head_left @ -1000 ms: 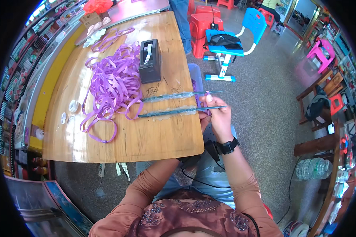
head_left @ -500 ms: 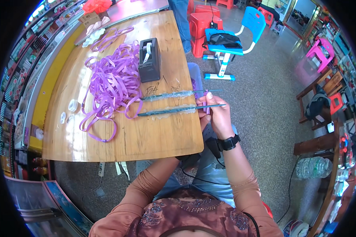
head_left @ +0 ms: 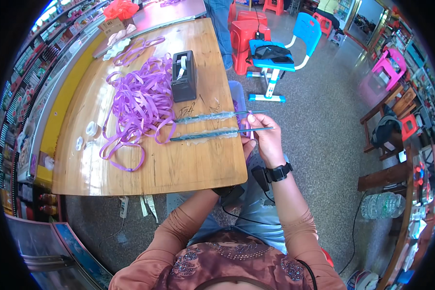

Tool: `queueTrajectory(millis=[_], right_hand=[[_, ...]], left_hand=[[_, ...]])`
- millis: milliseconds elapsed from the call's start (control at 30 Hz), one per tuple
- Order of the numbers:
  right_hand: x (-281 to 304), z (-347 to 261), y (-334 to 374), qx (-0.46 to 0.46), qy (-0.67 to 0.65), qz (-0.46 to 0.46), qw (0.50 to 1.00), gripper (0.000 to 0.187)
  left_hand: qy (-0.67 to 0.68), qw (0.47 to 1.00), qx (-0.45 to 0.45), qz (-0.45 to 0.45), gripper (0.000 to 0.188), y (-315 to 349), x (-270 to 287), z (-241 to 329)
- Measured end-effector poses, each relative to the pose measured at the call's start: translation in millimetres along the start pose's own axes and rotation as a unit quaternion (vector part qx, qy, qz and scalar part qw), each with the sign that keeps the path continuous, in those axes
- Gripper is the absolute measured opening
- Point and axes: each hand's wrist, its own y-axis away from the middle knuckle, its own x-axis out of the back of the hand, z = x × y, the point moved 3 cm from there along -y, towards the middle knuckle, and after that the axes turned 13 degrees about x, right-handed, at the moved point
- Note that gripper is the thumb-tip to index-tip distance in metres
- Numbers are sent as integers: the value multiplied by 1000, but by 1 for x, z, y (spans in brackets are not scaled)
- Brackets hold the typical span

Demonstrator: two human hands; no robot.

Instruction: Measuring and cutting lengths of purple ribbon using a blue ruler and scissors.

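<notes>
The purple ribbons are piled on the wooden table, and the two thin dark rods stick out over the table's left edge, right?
Not quite: the two thin dark rods stick out over the table's right edge, not its left, as the head view shows. The purple ribbons are indeed piled on the wooden table.
</notes>
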Motion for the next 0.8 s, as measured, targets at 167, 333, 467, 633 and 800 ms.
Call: queueTrajectory(millis=[167,333,467,633,800], right_hand=[[-1,-3,3,-15,-24,-17,999,30],[1,0,3,-25,-48,-8,998,29],[2,2,-3,23,25,-29,999,30],[1,-2,-2,1,12,-28,1000,33],[-1,-4,3,-45,-107,-36,993,38]], left_hand=[[-12,1000,2,-5,15,0,5,8],[-16,1000,-16,-14,14,-1,4,4],[10,999,-25,-17,15,-3,-1,1],[41,998,-42,-25,13,-5,-2,4],[29,998,-59,-18,12,-6,-3,-3]])
